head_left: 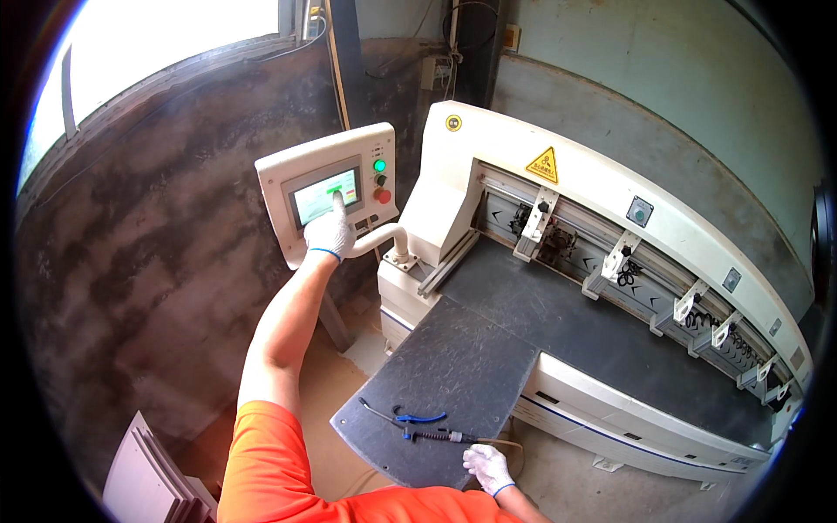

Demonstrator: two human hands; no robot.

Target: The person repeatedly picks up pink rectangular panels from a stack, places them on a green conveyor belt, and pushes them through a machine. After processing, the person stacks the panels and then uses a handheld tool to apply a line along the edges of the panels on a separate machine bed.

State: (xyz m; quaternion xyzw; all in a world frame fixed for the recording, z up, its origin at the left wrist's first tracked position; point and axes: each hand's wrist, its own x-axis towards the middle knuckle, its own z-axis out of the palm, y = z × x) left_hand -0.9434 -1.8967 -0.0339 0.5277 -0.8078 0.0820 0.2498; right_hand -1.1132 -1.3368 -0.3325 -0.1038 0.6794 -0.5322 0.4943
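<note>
You stand at the near end of the worktop (445, 366), your left hand (330, 232) at the control panel (344, 159) beyond its left side and your right hand (488, 468) by its near right edge.
On the worktop before you lies an air gun (427, 434), its hose (503, 442) passing off the right edge; along the worktop's back, reaching far right, runs the machine's beam (593, 179), with a row of brackets (538, 230) beneath it. Left of the worktop, boards (144, 471) stand stacked near you; a window (174, 61) sits high beyond its far left.
</note>
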